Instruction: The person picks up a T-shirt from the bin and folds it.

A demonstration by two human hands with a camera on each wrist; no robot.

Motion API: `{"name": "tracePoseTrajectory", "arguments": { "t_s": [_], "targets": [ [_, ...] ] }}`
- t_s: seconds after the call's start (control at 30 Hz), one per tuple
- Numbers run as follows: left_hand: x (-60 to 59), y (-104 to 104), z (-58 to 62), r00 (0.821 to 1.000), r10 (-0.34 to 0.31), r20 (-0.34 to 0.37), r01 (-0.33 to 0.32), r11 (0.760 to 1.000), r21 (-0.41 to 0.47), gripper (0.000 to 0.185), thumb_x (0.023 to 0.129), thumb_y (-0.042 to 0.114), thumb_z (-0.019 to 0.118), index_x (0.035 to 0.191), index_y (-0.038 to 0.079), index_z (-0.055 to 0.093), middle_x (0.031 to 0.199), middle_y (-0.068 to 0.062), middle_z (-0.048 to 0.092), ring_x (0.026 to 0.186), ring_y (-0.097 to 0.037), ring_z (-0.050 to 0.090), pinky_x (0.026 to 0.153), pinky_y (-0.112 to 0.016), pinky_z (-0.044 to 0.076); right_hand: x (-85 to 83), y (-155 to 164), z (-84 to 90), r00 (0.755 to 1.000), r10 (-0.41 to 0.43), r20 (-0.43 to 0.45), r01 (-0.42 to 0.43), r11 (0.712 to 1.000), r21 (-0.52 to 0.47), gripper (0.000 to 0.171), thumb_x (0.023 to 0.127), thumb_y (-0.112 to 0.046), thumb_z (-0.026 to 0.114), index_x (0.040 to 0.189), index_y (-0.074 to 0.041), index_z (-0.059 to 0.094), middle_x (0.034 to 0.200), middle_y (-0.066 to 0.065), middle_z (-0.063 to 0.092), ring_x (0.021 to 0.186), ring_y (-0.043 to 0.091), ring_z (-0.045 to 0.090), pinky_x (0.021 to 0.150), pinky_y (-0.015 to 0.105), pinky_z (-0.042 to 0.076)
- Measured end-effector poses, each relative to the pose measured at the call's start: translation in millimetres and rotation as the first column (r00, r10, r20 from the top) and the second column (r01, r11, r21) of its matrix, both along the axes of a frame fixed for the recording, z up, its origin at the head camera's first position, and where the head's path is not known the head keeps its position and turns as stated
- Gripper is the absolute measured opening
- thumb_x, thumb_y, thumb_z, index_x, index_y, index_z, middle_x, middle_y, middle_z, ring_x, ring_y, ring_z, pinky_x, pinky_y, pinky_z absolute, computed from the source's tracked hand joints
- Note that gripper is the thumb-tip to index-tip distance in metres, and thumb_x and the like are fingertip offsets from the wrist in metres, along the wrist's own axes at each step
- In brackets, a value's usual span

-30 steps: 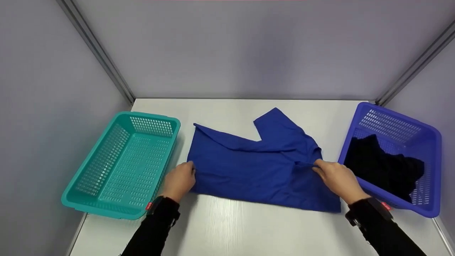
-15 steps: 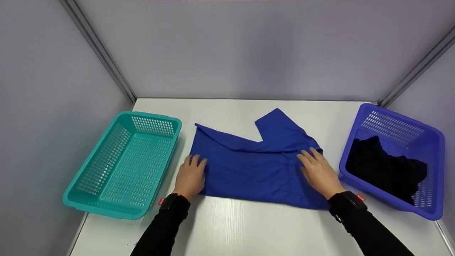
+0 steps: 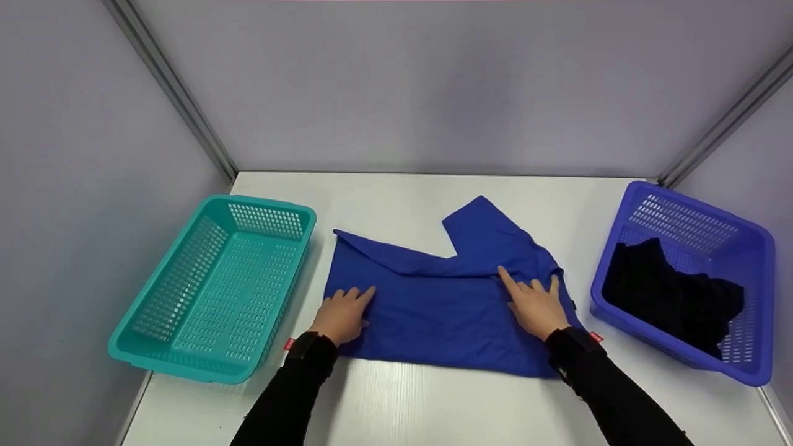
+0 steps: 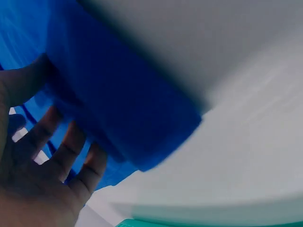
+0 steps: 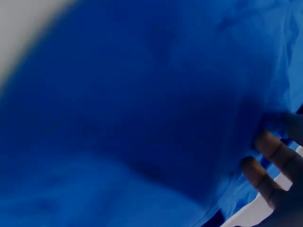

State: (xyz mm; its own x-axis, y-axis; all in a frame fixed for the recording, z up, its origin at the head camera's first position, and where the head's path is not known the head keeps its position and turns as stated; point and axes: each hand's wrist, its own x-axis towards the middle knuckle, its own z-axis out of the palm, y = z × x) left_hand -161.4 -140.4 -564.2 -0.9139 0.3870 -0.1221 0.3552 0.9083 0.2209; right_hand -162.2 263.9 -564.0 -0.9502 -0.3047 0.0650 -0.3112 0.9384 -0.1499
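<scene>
A blue T-shirt lies spread on the white table, one side turned over lengthwise and a short sleeve sticking out at the back. On its left end rests my left hand, fingers spread over the cloth. My right hand touches the right part below the sleeve, its index finger stretched out along the folded edge. In the left wrist view the fingers lie against the hem end of the shirt. The right wrist view shows fingertips on the blue cloth.
To the left stands a teal plastic basket with nothing in it. A purple basket at the right holds a crumpled black cloth. Grey panels wall the table at the back and both sides.
Both hands have let go of the shirt's near layer and spread their fingers on top of it, moving inward. The shirt has slid slightly toward me, and its right part lies smoother.
</scene>
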Motion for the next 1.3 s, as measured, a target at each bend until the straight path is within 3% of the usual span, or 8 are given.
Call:
{"name": "tracePoseTrajectory", "arguments": {
  "t_s": [0.17,0.37,0.53,0.7,0.93,1.03,1.17,1.3],
  "targets": [
    [-2.9,-2,0.8,0.997,-0.008,-0.071,0.008,1.0,-0.002,0.049,0.088,0.028,0.087,0.129,0.009,0.067,0.139,-0.026,0.055,0.131,-0.049,0.049,0.105,-0.063,0.046,-7.3,-6,-6.4,0.999,-0.016,-0.036,0.017,1.0,0.005,0.03,0.094,-0.007,0.076,0.122,-0.001,0.068,0.122,0.028,0.06,0.126,0.055,0.051,0.11,0.083,0.027],
    [-3.8,-4,2.2,0.995,-0.063,-0.08,0.066,0.997,0.046,0.038,0.086,0.022,0.088,0.109,0.003,0.065,0.148,-0.027,0.053,0.144,-0.052,0.044,0.117,-0.063,0.039,-11.5,-4,-10.0,0.999,0.051,-0.019,-0.052,0.997,-0.05,0.024,0.087,0.0,0.078,0.091,-0.003,0.054,0.141,0.028,0.057,0.142,0.06,0.042,0.115,0.082,0.019],
    [-5.5,-4,1.3,0.998,-0.033,-0.058,0.033,0.999,0.005,0.052,0.087,0.027,0.088,0.123,0.0,0.062,0.126,-0.021,0.062,0.118,-0.042,0.062,0.095,-0.057,0.055,-11.1,-1,-6.3,1.0,0.016,0.007,-0.015,0.996,-0.092,0.038,0.087,-0.006,0.081,0.117,0.002,0.058,0.118,0.024,0.066,0.117,0.048,0.061,0.112,0.085,0.017],
    [-5.0,-4,0.9,0.998,0.057,0.026,-0.057,0.998,0.006,0.086,0.088,0.034,0.086,0.156,0.003,0.045,0.126,-0.023,0.071,0.116,-0.044,0.066,0.095,-0.059,0.054,-12.6,3,1.7,0.981,-0.048,0.186,0.068,0.993,-0.099,0.075,0.092,-0.018,0.077,0.156,0.003,0.044,0.139,0.03,0.064,0.129,0.054,0.053,0.113,0.086,0.008],
    [-3.1,-6,3.6,0.986,0.132,0.099,-0.134,0.991,0.019,0.072,0.089,0.038,0.085,0.143,0.001,0.055,0.111,-0.023,0.076,0.1,-0.044,0.073,0.092,-0.063,0.053,-15.3,8,0.1,0.984,-0.068,0.162,0.085,0.992,-0.099,0.046,0.09,-0.033,0.082,0.115,0.002,0.064,0.129,0.03,0.057,0.131,0.055,0.046,0.113,0.084,0.012],
    [-3.9,-6,6.7,0.981,0.137,0.134,-0.143,0.989,0.03,0.064,0.089,0.042,0.085,0.132,0.004,0.057,0.103,-0.023,0.075,0.093,-0.044,0.073,0.085,-0.061,0.056,-15.1,10,-2.9,0.982,-0.081,0.168,0.11,0.979,-0.172,0.045,0.094,-0.044,0.077,0.1,-0.003,0.062,0.143,0.033,0.047,0.145,0.059,0.031,0.115,0.083,0.006],
    [-6.4,-7,12.1,0.968,0.173,0.183,-0.191,0.978,0.087,0.059,0.098,0.048,0.072,0.133,0.001,0.061,0.126,-0.028,0.067,0.101,-0.046,0.071,0.087,-0.06,0.057,-17.8,11,-3.9,0.969,-0.108,0.223,0.163,0.956,-0.245,0.056,0.109,-0.05,0.052,0.109,0.003,0.07,0.161,0.034,0.038,0.152,0.063,0.02,0.115,0.084,0.002],
    [-9.0,-9,12.9,0.975,0.19,0.114,-0.204,0.971,0.126,0.035,0.108,0.026,0.061,0.129,-0.001,0.064,0.146,-0.029,0.048,0.084,-0.041,0.071,0.075,-0.055,0.059,-22.7,11,-3.2,0.972,-0.143,0.186,0.187,0.952,-0.244,0.039,0.113,-0.029,0.047,0.119,0.005,0.067,0.143,0.031,0.057,0.139,0.057,0.046,0.113,0.086,0.011]
  ]
}}
